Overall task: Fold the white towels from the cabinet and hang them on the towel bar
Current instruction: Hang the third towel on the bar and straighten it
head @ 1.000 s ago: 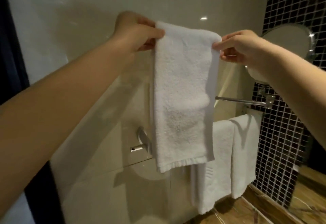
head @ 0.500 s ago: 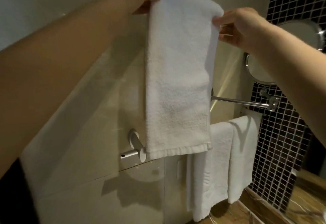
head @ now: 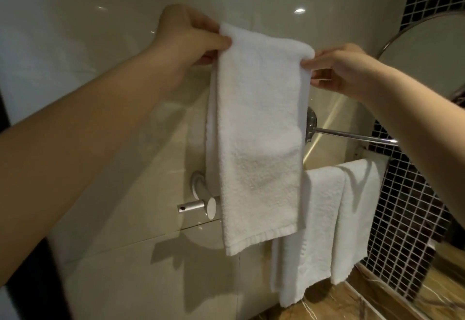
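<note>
A folded white towel [head: 259, 128] hangs in the air in front of the beige wall, held by its top fold. My left hand [head: 186, 40] pinches its upper left corner and my right hand [head: 342, 70] pinches its upper right corner. Behind and to the right runs a chrome towel bar [head: 352, 136], bare along its visible length. Lower down, two more white towels [head: 334, 219] hang side by side over a second bar that they hide.
A chrome peg fitting [head: 198, 204] sticks out of the wall beside the held towel's lower left. A round mirror [head: 427, 50] hangs at the right on a dark mosaic tile wall [head: 407, 219]. A brown marble counter [head: 352, 302] lies below.
The held towel rose toward the top of the view half a second ago and now sits lower again, about where it was at first. Both hands keep pinching its top corners.
</note>
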Motion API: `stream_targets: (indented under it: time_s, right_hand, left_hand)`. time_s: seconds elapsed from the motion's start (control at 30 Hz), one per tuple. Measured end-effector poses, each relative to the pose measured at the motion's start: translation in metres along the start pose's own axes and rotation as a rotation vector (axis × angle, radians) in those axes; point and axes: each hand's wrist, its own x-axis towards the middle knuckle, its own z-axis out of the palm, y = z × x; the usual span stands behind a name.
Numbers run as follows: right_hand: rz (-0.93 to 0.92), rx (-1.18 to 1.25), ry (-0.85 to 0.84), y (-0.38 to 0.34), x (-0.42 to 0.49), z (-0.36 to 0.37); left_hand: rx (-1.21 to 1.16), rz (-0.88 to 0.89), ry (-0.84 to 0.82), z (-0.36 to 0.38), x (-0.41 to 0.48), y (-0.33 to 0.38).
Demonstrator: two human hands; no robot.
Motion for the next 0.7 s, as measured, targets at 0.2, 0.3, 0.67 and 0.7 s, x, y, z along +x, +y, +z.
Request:
stream_targets:
  time_s: [0.2, 0.3, 0.67, 0.7]
  right_hand:
    - [-0.004, -0.037, -0.04, 0.023, -0.01, 0.0]
    - [0.002, -0.054, -0.064, 0.029, -0.017, 0.001]
    - [0.093, -0.078, -0.148, 0.064, -0.032, 0.015]
    - [0.105, -0.084, -0.158, 0.068, -0.033, 0.017]
  left_hand:
    - [0.082, -0.038, -0.032, 0.002, -0.018, -0.019]
    - [0.11, -0.045, -0.034, 0.002, -0.025, -0.024]
    - [0.232, -0.139, -0.042, -0.004, -0.06, -0.054]
    - [0.238, -0.16, -0.039, -0.004, -0.064, -0.058]
